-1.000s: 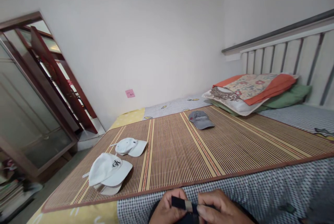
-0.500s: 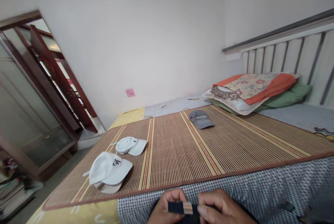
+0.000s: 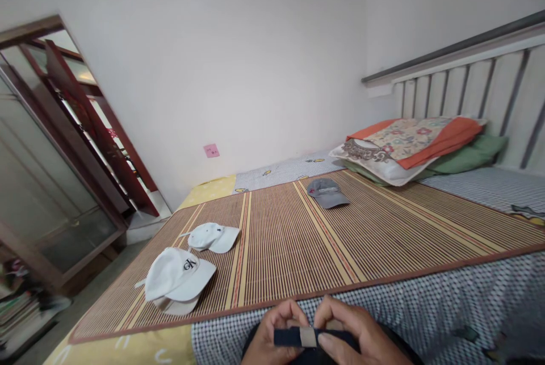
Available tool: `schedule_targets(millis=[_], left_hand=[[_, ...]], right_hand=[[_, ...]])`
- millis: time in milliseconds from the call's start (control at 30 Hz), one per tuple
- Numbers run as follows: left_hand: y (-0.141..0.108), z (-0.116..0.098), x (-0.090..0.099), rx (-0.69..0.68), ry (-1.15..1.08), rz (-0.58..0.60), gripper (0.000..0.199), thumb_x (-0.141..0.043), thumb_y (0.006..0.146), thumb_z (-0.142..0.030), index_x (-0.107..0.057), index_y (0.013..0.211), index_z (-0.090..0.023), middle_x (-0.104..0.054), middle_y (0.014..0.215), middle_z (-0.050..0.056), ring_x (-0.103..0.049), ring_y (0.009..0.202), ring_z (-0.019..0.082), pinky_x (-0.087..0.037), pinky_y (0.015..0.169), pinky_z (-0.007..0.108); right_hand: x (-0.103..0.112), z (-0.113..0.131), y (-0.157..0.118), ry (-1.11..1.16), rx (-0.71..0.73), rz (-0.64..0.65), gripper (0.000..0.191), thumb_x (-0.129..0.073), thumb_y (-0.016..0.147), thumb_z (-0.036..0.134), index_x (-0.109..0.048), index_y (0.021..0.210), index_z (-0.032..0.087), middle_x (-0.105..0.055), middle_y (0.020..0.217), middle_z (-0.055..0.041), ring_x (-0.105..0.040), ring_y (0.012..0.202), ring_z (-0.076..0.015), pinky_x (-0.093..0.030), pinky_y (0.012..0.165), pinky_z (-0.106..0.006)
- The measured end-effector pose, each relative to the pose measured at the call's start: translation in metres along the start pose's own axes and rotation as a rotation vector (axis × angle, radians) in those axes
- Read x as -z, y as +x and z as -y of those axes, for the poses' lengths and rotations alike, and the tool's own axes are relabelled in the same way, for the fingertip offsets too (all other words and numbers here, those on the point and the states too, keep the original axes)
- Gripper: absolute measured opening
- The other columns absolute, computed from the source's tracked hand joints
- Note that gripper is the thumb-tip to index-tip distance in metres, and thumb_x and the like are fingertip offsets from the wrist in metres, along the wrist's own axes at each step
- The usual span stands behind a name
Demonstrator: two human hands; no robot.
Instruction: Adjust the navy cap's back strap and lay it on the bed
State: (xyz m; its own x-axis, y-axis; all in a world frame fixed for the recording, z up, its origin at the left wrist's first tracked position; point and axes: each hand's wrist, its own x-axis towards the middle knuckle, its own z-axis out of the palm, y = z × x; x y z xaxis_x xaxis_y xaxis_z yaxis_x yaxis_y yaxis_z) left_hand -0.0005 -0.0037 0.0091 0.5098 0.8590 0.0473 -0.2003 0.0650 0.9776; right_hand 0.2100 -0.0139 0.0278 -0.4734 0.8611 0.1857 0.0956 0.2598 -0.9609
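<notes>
The left hand (image 3: 276, 334) is pinching a dark strap (image 3: 287, 337), and the right hand (image 3: 355, 331) is gripping its other side, thumb resting by a pale buckle (image 3: 307, 337) between the hands. The strap seems to be running through the buckle already; whether any tightening is remaining, I cannot tell. Beyond the hands, a grey cap (image 3: 327, 192) is lying on a mat (image 3: 276, 251); farther left, two white caps (image 3: 170, 274) are sitting untouched.

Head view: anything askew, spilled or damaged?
No spill or damage visible. Pillow stack looks slightly askew: layers misaligned, green layer jutting out at right. Dark strap in the fingers looks normal.
</notes>
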Motion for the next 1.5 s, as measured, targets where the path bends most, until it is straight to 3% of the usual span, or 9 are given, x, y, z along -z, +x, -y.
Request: schedule_targets(millis=[267, 400, 500, 667, 767, 900, 1067, 1300, 1500], left_hand=[[0.003, 0.013, 0.001, -0.103, -0.066, -0.056, 0.054, -0.086, 0.073, -0.054, -0.042, 0.083, -0.023, -0.041, 0.068, -0.008, -0.029, 0.060, 0.008, -0.024, 0.058, 0.023], [0.002, 0.009, -0.004, -0.070, -0.076, -0.036, 0.053, -0.086, 0.074, -0.052, -0.042, 0.084, -0.024, -0.044, 0.070, -0.007, -0.032, 0.062, 0.008, -0.026, 0.060, 0.023], [-0.001, 0.009, -0.004, -0.077, -0.029, -0.021, 0.053, -0.085, 0.074, -0.053, -0.042, 0.080, -0.023, -0.048, 0.071, -0.005, -0.035, 0.063, 0.009, -0.028, 0.062, 0.023], [-0.007, 0.013, -0.001, -0.068, 0.042, -0.028, 0.053, -0.082, 0.071, -0.061, -0.050, 0.083, -0.022, -0.054, 0.077, 0.000, -0.041, 0.068, 0.012, -0.030, 0.063, 0.025], [-0.009, 0.007, -0.005, -0.068, 0.050, 0.002, 0.058, -0.077, 0.071, -0.072, -0.050, 0.081, -0.021, -0.049, 0.075, -0.001, -0.038, 0.067, 0.012, -0.029, 0.063, 0.026], [-0.010, -0.009, -0.015, -0.013, 0.179, -0.133, 0.056, -0.070, 0.080, -0.072, -0.052, 0.072, -0.019, -0.047, 0.071, -0.001, -0.039, 0.069, 0.012, -0.030, 0.068, 0.027], [-0.008, -0.018, -0.022, -0.018, 0.195, -0.170, 0.056, -0.073, 0.079, -0.070, -0.051, 0.068, -0.020, -0.048, 0.070, -0.001, -0.044, 0.071, 0.014, -0.033, 0.072, 0.028], [-0.005, -0.004, -0.011, -0.105, 0.088, -0.122, 0.049, -0.072, 0.085, -0.060, -0.051, 0.070, -0.019, -0.049, 0.080, 0.000, -0.046, 0.074, 0.014, -0.035, 0.075, 0.029], [-0.002, 0.018, -0.001, -0.093, 0.022, -0.143, 0.048, -0.072, 0.084, -0.061, -0.051, 0.069, -0.019, -0.053, 0.079, 0.002, -0.046, 0.073, 0.014, -0.034, 0.071, 0.028]], right_hand=[[-0.005, -0.009, 0.004, 0.120, 0.012, 0.071, 0.035, -0.067, 0.082, 0.054, -0.054, 0.097, 0.025, -0.062, 0.078, 0.0024, -0.049, 0.067, -0.0146, -0.037, 0.063, -0.026], [-0.007, -0.023, 0.008, 0.051, 0.028, 0.001, 0.032, -0.068, 0.079, 0.047, -0.054, 0.099, 0.025, -0.053, 0.072, 0.0052, -0.046, 0.064, -0.0143, -0.034, 0.061, -0.026], [-0.007, -0.025, 0.010, -0.014, 0.066, 0.038, 0.031, -0.070, 0.078, 0.046, -0.061, 0.098, 0.025, -0.044, 0.068, 0.0071, -0.041, 0.062, -0.0136, -0.031, 0.061, -0.026], [-0.006, -0.018, 0.007, -0.030, 0.064, 0.018, 0.018, -0.068, 0.080, 0.038, -0.064, 0.089, 0.023, -0.051, 0.073, 0.0051, -0.046, 0.069, -0.0141, -0.035, 0.065, -0.026], [-0.009, -0.015, 0.006, -0.057, 0.063, -0.020, 0.011, -0.066, 0.080, 0.032, -0.063, 0.085, 0.022, -0.054, 0.072, 0.0046, -0.051, 0.069, -0.0142, -0.039, 0.066, -0.025], [-0.012, -0.011, 0.005, -0.122, 0.077, -0.076, 0.013, -0.067, 0.075, 0.022, -0.066, 0.088, 0.023, -0.066, 0.082, 0.0026, -0.063, 0.079, -0.0169, -0.046, 0.077, -0.026], [-0.014, -0.014, 0.008, -0.197, 0.150, -0.128, 0.018, -0.068, 0.069, 0.013, -0.064, 0.083, 0.023, -0.065, 0.083, 0.0026, -0.061, 0.078, -0.0157, -0.046, 0.077, -0.025], [-0.012, -0.030, 0.011, -0.205, 0.375, -0.161, 0.024, -0.062, 0.071, 0.006, -0.057, 0.086, 0.024, -0.061, 0.087, 0.0018, -0.063, 0.083, -0.0160, -0.047, 0.075, -0.024], [-0.008, -0.027, 0.009, -0.214, 0.285, -0.110, 0.021, -0.062, 0.073, 0.007, -0.055, 0.084, 0.024, -0.061, 0.088, 0.0019, -0.063, 0.084, -0.0157, -0.047, 0.077, -0.025]])
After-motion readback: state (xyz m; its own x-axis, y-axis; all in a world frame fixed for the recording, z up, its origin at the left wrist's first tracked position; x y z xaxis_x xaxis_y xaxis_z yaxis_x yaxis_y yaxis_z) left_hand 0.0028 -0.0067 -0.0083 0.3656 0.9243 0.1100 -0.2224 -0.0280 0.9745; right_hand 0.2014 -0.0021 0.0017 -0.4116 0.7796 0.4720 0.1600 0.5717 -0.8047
